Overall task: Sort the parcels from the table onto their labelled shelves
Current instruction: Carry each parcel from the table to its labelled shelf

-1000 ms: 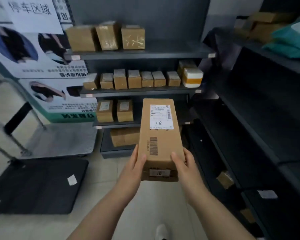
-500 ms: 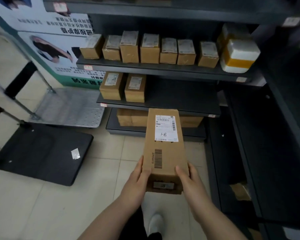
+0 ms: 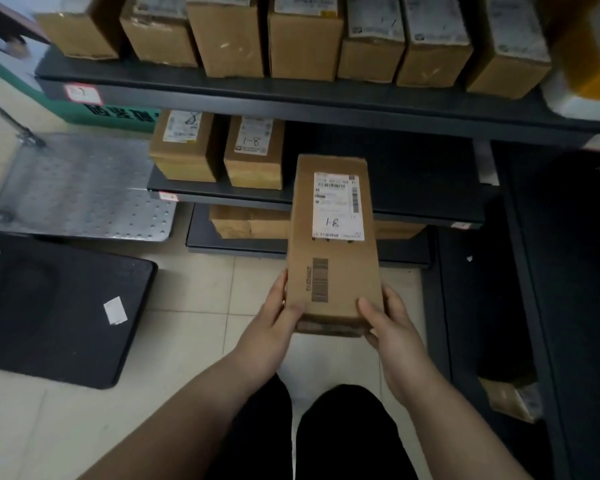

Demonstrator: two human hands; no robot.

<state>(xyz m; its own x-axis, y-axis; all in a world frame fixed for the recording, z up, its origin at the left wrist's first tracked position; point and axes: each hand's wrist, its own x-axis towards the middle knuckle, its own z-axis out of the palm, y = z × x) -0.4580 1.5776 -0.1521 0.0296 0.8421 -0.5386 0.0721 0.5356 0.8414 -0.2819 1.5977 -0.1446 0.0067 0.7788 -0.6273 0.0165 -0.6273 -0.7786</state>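
One parcel [image 3: 333, 244] is in transit, not yet shelved: the left hand [image 3: 274, 323] and right hand [image 3: 392, 327] clasp its near end from either side, holding it out lengthways in the air in front of the middle shelf [image 3: 413, 206], its far end over the shelf's front edge. Its label reads 1-8 (handwritten), matching the box [image 3: 253, 154] already standing there beside another box [image 3: 184, 147], so this looks like the right level, with bare space to the right of those two. Many boxes already fill the upper shelf [image 3: 291, 98]; the table is out of view, so what remains cannot be told. Compared with a second ago, the view has closed in and dropped lower, and the parcel has come down toward that shelf.
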